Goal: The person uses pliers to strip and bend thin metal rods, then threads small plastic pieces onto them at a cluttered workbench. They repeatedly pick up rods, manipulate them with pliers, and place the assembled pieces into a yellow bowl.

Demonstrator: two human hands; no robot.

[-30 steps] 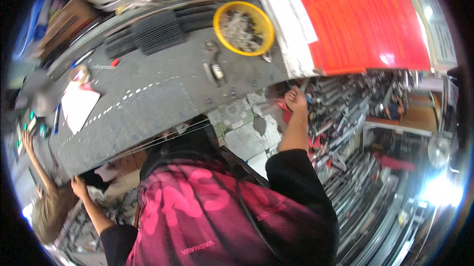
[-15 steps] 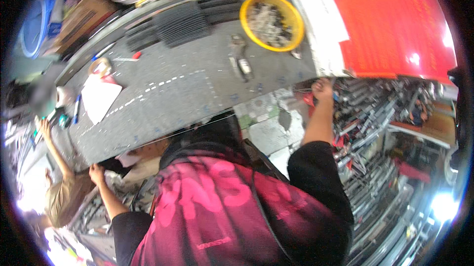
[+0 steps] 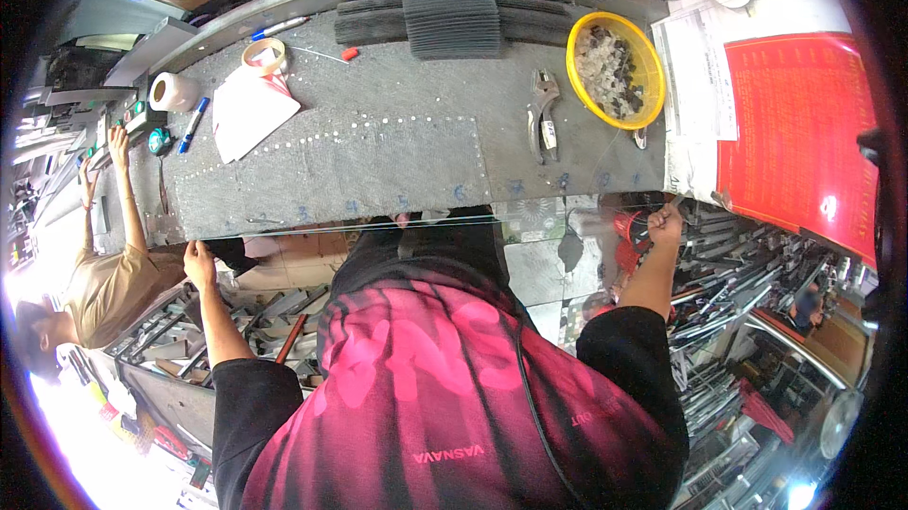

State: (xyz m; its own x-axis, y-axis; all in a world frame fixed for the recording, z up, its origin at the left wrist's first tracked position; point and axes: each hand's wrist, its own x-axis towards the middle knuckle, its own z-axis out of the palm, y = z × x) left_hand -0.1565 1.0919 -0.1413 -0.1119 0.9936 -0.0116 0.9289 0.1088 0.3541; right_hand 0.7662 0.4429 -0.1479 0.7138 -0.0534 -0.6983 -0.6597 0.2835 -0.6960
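Observation:
A thin pale cord [image 3: 430, 223] is stretched along the front edge of the grey workbench [image 3: 397, 94]. Its left end is pinched in the closed fingers of my left hand [image 3: 199, 264], near the bench's front left corner. At the other side my right hand [image 3: 665, 224] is closed by the front right corner, with the cord running up to its fingers. Small blue marks [image 3: 402, 202] and a row of white dots [image 3: 359, 125] show on the bench top above the cord.
Farther back lie a dark pleated stack [image 3: 452, 23], pliers [image 3: 543, 117], a yellow basket [image 3: 573, 75] of small plastic parts, a tape roll [image 3: 264, 56] and white paper [image 3: 253, 113]. A co-worker [image 3: 118, 273] works at the left. Metal profiles fill racks on both sides; a red sheet [image 3: 799, 141] lies right.
My view has shifted, so the bench sits lower and more level. Both hands have come up to the bench's front edge, and the cord between them now lies nearly straight along it.

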